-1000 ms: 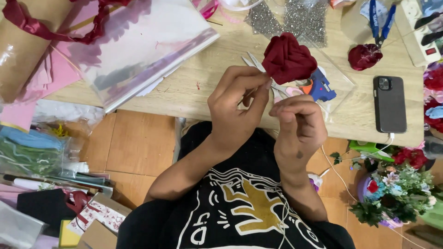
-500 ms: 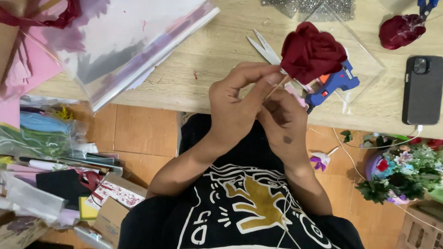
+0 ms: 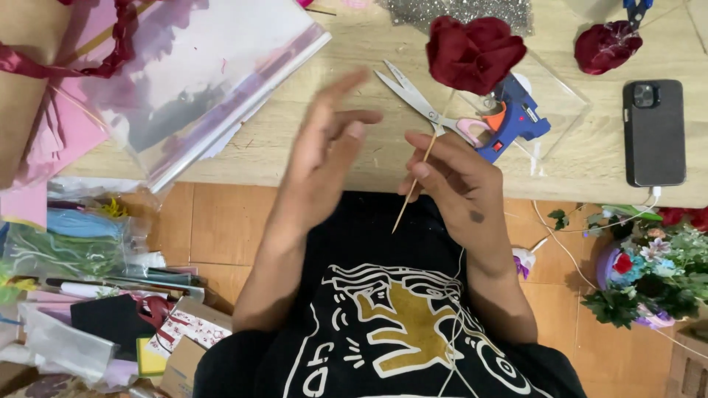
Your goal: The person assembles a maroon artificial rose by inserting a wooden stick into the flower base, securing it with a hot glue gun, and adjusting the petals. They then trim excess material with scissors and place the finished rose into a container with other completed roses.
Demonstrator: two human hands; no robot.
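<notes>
While the right hand [image 3: 457, 184] pinches a thin wooden stick [image 3: 420, 173] between thumb and fingers, the left hand [image 3: 324, 140] hangs open beside it, fingers spread and blurred, holding nothing. At the upper end of the stick sits a dark red fabric rose [image 3: 472, 51], raised over the wooden table [image 3: 295, 151]; the lower end of the stick points down toward the person's black printed shirt [image 3: 383, 324].

Just behind the right hand, a pair of scissors [image 3: 417, 99] with pale pink handles lies on the table, blades pointing up and to the left. A blue and orange glue gun [image 3: 516, 118] rests beside the scissors on a clear plastic sheet [image 3: 560, 110]. A black phone [image 3: 653, 133] lies face down near the right table edge, with a second dark red fabric flower [image 3: 606, 46] above it. Silver glitter material [image 3: 457, 11] lies at the top edge.

To the left of the left hand, a clear cellophane roll [image 3: 199, 81] lies over pink paper [image 3: 66, 125]. Craft supplies [image 3: 88, 295] crowd the floor on the left; a basket of artificial flowers [image 3: 649, 273] stands on the right.
</notes>
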